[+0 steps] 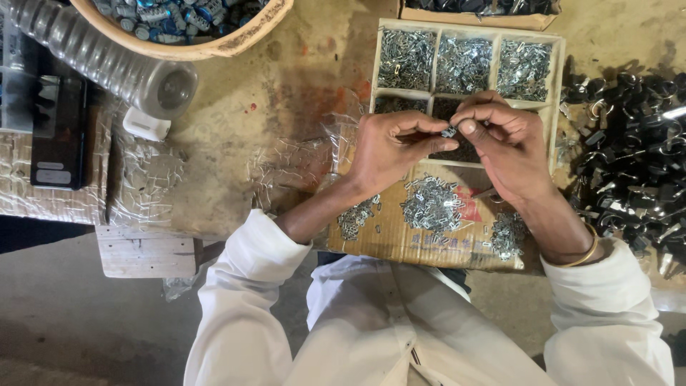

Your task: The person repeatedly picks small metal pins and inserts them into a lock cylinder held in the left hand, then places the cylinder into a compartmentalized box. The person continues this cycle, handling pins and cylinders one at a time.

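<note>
My left hand [391,146] and my right hand [504,146] meet over a cream wooden tray [556,86] split into compartments. Both pinch one small silvery metal part [449,131] between thumbs and forefingers. The tray's upper compartments hold heaps of small silver metal pieces [464,63]; the lower ones hold dark pieces, mostly hidden by my hands. Below my hands lies a brown cardboard sheet [400,239] with loose piles of silver clips [432,204]. A gold bangle [582,254] circles my right wrist, and both sleeves are white.
A heap of black metal parts [632,161] lies at the right. At top left a round basin [214,44] holds bluish parts, beside a clear plastic bottle [107,61], a white cap [145,125] and a black phone [57,132]. A wooden block [146,251] sits lower left.
</note>
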